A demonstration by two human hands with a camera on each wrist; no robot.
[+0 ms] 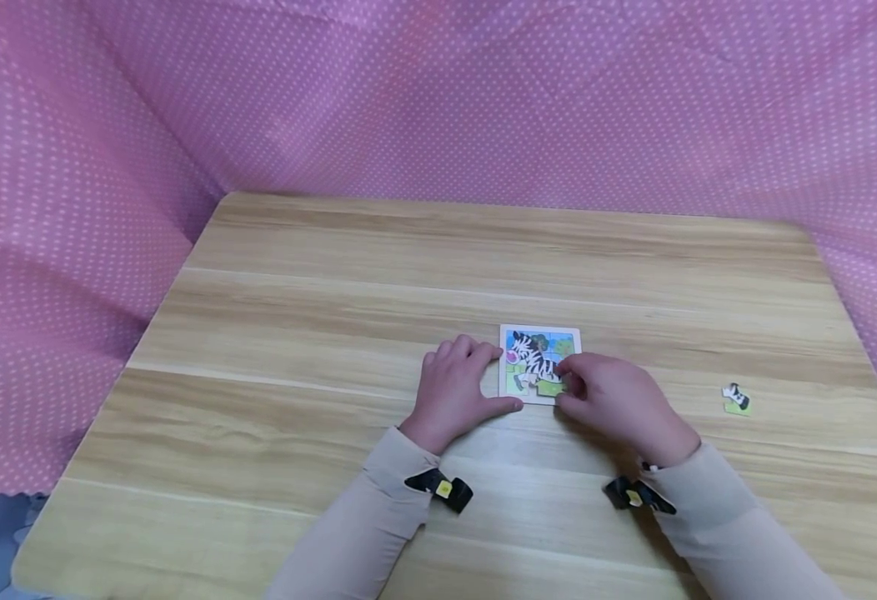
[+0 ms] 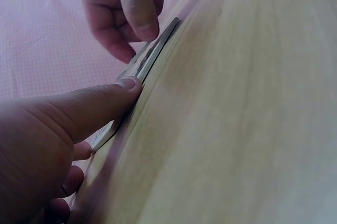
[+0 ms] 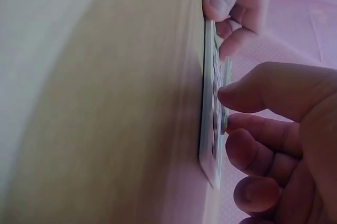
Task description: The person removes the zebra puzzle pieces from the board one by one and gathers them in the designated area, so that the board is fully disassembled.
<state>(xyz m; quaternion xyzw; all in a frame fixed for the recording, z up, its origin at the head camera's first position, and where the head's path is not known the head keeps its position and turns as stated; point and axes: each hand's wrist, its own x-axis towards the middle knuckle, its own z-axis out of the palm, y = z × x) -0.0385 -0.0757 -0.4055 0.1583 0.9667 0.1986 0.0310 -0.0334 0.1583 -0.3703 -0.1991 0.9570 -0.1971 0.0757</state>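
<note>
A small square zebra jigsaw puzzle board (image 1: 540,328) with a white rim lies on the wooden table. My left hand (image 1: 453,392) holds it at the near left corner, index finger at the left side and thumb on the near edge. Above the board's near right part, my right hand (image 1: 622,404) pinches a puzzle piece (image 3: 228,68) between thumb and fingers. That piece shows green in the head view and stands slightly raised from the board in the right wrist view. My right fingers cover part of the picture.
Off to the right on the wooden table (image 1: 318,292) lies a loose puzzle piece (image 1: 736,399), black, white and green. Pink dotted cloth (image 1: 438,108) hangs behind the table and along its sides.
</note>
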